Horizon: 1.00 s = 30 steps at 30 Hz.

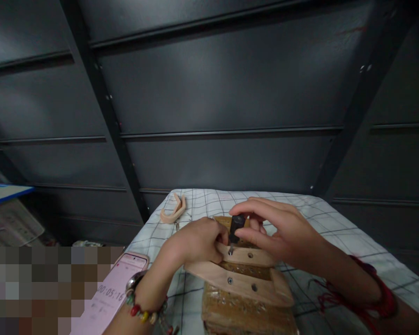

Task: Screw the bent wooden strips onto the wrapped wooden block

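Note:
My right hand (268,228) pinches the black handle of a short screwdriver (237,225) between thumb and fingers. Its metal tip points down at a hole in the upper bar of a pale wooden piece (244,291). This piece has two bars with dark holes or screw heads in them and a bent right end. On its upper bar, my left hand (204,237) is closed around the wood beside the screwdriver tip. Some of the left fingers are hidden. Under the wood lies a brown, tape-wrapped block (251,318) with pitted marks on top.
A bent pale wooden piece (172,211) lies at the far left of the white checked cloth (335,232). Left of my left wrist is a pink phone (108,298) showing a timer. A dark panelled wall (226,93) rises behind the table.

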{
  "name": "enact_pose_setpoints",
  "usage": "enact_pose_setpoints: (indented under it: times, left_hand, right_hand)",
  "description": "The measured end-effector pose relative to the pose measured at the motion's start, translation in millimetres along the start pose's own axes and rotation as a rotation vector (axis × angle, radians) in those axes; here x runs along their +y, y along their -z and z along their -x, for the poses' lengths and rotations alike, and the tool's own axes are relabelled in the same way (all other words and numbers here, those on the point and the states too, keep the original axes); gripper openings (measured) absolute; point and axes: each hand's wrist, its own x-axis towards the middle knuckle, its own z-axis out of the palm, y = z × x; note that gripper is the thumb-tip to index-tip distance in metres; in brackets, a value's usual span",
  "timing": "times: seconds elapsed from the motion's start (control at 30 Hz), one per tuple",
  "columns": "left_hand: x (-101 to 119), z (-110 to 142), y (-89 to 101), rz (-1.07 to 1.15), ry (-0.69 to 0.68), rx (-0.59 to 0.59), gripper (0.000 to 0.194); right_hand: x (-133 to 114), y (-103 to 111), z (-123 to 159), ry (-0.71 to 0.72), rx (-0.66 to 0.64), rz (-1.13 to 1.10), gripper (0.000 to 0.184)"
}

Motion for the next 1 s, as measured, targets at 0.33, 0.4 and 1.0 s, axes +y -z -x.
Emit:
enact_pose_setpoints:
  times: [0.33, 0.4, 1.0]
  left_hand:
    - [6.1, -5.0, 10.0, -0.008, 0.060, -0.104, 0.023]
    - [5.2, -5.3, 12.0, 0.010, 0.041, -0.126, 0.024]
    - [-23.4, -50.3, 28.0, 0.229, 0.003, -0.623, 0.025]
  right_hand:
    - [1.9, -1.9, -1.5, 0.027, 0.018, 0.004, 0.015]
    - [2.2, -2.0, -0.7, 0.032, 0.015, -0.001, 0.016]
    - [3.8, -2.1, 0.3, 0.025, 0.022, -0.016, 0.018]
